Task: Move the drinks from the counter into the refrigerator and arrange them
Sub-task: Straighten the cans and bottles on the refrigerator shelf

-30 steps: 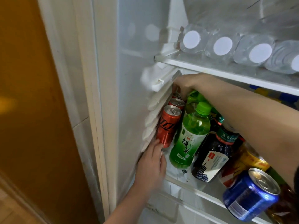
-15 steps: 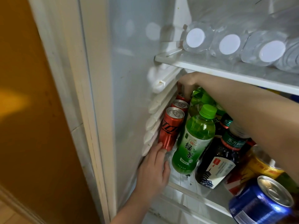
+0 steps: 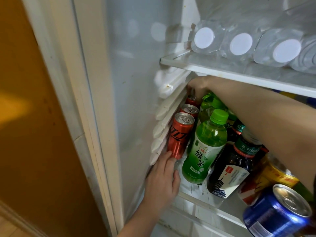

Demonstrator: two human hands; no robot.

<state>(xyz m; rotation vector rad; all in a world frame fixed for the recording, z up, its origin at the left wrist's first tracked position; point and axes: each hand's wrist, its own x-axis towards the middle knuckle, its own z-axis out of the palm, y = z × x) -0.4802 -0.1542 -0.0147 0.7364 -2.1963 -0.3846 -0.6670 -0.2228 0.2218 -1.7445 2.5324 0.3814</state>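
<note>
Three red cans stand in a row along the fridge's left wall: front can (image 3: 179, 135), middle can (image 3: 189, 109), rear can (image 3: 191, 100). My right hand (image 3: 199, 87) reaches deep under the upper shelf (image 3: 222, 71), and its fingers grip the top of the rear can. My left hand (image 3: 162, 178) lies on the lower shelf (image 3: 203, 203) with straight fingers touching the base of the front can. A green tea bottle (image 3: 205, 147) stands right of the cans, with more green bottles behind it.
A dark tea bottle (image 3: 234, 168), a yellow can (image 3: 277, 173) and a blue can (image 3: 277, 216) crowd the shelf's right side under my right forearm. Water bottles with white caps (image 3: 204, 38) lie on the upper shelf. Rail ridges (image 3: 164, 110) line the left wall.
My right hand has settled a little lower onto the rear red can. My left hand keeps its place at the front can's base. The view has shifted slightly.
</note>
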